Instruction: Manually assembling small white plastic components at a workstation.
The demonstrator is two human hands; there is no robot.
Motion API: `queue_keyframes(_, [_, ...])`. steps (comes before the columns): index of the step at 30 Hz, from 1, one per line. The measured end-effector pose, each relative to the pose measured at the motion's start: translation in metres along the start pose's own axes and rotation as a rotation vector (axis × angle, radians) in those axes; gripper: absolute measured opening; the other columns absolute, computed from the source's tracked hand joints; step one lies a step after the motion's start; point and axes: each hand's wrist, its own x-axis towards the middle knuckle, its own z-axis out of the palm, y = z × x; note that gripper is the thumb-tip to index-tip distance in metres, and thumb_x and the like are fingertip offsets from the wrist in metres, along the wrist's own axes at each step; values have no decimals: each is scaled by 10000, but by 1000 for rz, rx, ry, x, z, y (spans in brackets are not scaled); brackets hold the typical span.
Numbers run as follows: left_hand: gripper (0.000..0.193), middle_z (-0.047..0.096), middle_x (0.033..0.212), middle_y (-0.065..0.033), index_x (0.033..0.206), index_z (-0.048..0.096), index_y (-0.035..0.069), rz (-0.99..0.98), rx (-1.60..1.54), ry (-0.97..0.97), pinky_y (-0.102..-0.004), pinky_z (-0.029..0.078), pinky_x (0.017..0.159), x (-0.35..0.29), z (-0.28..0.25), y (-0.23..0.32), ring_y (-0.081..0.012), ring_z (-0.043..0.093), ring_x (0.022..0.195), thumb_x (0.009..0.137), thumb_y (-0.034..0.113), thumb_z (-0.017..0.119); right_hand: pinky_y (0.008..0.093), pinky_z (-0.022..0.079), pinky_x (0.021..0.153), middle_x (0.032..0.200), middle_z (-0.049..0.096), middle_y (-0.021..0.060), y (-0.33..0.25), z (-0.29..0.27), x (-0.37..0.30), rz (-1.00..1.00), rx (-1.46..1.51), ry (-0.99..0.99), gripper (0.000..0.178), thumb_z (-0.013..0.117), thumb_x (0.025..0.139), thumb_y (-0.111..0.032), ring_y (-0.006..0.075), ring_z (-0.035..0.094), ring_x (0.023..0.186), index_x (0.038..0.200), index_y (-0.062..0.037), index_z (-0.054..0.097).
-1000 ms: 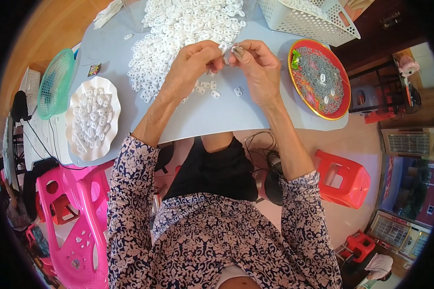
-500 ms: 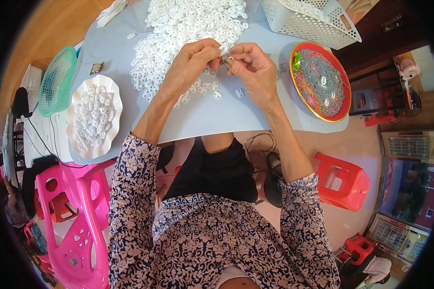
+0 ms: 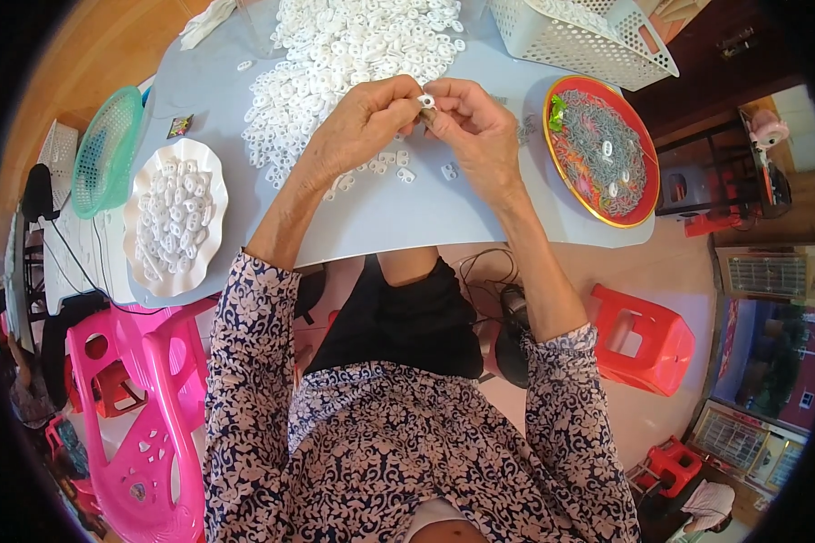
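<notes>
My left hand (image 3: 364, 122) pinches a small white oval plastic piece with a hole (image 3: 426, 101) above the grey table. From the other side, the fingers of my right hand (image 3: 474, 122) close on the same piece, thumb tip against its near edge. Something brownish shows at that thumb tip, too small to make out. Just beyond my hands lies a big heap of similar white two-holed pieces (image 3: 353, 45), and several loose ones (image 3: 406, 175) lie beneath them. A red gold-rimmed plate (image 3: 643, 204) to the right holds many thin grey bits, perhaps springs, and a few white pieces.
On the left stands a white scalloped dish (image 3: 215, 237) filled with white pieces, near a small wrapped packet (image 3: 180, 127). A green basket (image 3: 109, 154) is beyond it. At the far right is a white perforated basket (image 3: 561, 50). A pink chair (image 3: 145, 443) and red stool (image 3: 638, 339) flank me.
The white piece between my fingertips has turned, so its hole now shows. My fingertips have shifted slightly around it; both arms stay almost where they were.
</notes>
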Motion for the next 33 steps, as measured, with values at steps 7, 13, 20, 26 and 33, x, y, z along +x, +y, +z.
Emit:
queue_keyframes(7, [242,478,628,7,750,538,39,-43,-14,34,-236,350,548,-1,4,-2,-72,421,595,895,204,436,215,507,683,855,643,36,-1,0,0,0,74,42,241,621,845,-25,85,610,738,1085,-6,596])
queue_keyframes(13, [259,498,645,0,735,545,30,-143,-124,100,-235,378,565,-1,5,-1,-74,430,604,881,209,430,217,509,663,843,642,37,-3,9,-3,-19,50,-15,271,636,809,8,81,605,731,1077,-4,594])
queue_keyframes(20, [261,497,652,-2,731,549,25,-107,-92,70,-236,396,571,-1,7,-2,-68,440,611,875,208,431,207,502,614,783,632,19,6,5,-2,-100,-140,23,282,670,763,1,59,586,676,1037,-17,609])
queue_keyframes(26, [254,495,623,8,708,539,22,-96,-12,-9,-231,382,559,1,-5,-4,-63,444,598,870,189,438,211,509,608,751,636,26,6,6,-3,-99,-140,13,246,653,778,-5,64,593,657,1022,-10,618])
queue_keyframes(33, [244,485,595,12,699,559,23,-54,-42,53,-233,367,546,1,0,-1,-62,438,585,865,169,457,217,512,630,772,639,28,0,5,-3,-108,-118,14,249,632,803,1,74,599,677,1052,2,616])
